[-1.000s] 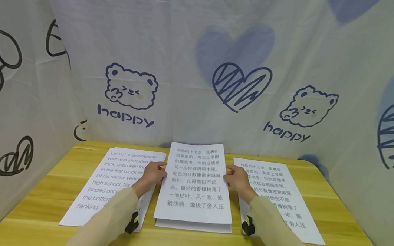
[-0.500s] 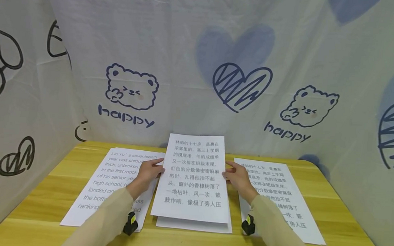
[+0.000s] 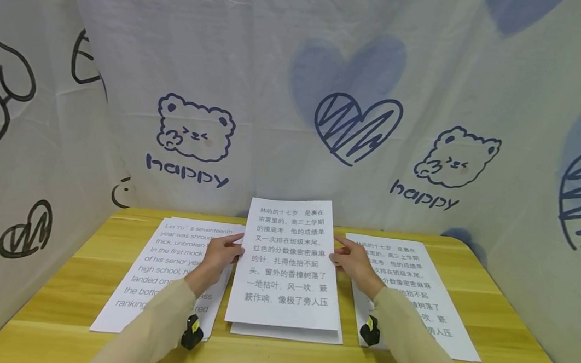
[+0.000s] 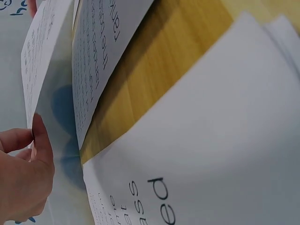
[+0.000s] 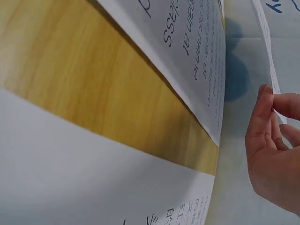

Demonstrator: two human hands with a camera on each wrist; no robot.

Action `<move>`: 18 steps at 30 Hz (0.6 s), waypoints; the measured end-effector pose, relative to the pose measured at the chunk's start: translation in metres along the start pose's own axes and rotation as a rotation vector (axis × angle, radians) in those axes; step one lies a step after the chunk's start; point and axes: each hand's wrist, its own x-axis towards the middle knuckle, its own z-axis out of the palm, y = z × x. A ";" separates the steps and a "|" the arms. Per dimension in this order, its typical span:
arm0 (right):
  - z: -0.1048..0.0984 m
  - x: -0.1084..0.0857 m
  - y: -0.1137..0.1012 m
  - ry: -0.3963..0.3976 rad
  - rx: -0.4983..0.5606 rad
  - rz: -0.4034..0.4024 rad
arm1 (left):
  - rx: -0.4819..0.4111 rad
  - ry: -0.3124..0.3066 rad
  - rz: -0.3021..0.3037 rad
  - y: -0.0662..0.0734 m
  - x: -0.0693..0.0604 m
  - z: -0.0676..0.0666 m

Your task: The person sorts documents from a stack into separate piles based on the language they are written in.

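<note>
A white sheet of paper (image 3: 288, 263) printed with Chinese text is held up between both hands, raised over the middle of the table. My left hand (image 3: 219, 259) pinches its left edge between thumb and fingers; the left wrist view shows this hand (image 4: 29, 176) on the sheet's edge. Its right edge is pinched by my right hand (image 3: 357, 264), also seen in the right wrist view as a hand (image 5: 272, 150) gripping a thin paper edge. Below it lies another printed paper (image 3: 287, 333), mostly hidden in the head view; in the right wrist view this lower paper (image 5: 192, 70) shows English text.
On the left lies a paper stack (image 3: 137, 283) with English text, partly under my left forearm. To the right, a paper (image 3: 441, 321) with Chinese text lies partly under my right forearm. The wooden table (image 3: 42, 300) meets a printed cloth backdrop (image 3: 275, 93) behind.
Over the last second the held sheet has risen and tilted up, its top edge now higher against the backdrop. In the last half second it has shifted slightly right.
</note>
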 end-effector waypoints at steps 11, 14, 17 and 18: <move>-0.022 0.010 0.007 0.011 -0.120 0.055 | -0.057 -0.019 0.037 0.000 0.003 0.027; -0.030 0.011 0.011 0.017 -0.140 0.067 | -0.067 -0.021 0.050 0.002 0.003 0.037; -0.038 0.010 0.013 0.020 -0.149 0.078 | -0.055 -0.021 0.034 0.004 0.003 0.047; -0.041 0.010 0.014 0.016 -0.147 0.076 | -0.050 -0.024 0.031 0.005 0.003 0.050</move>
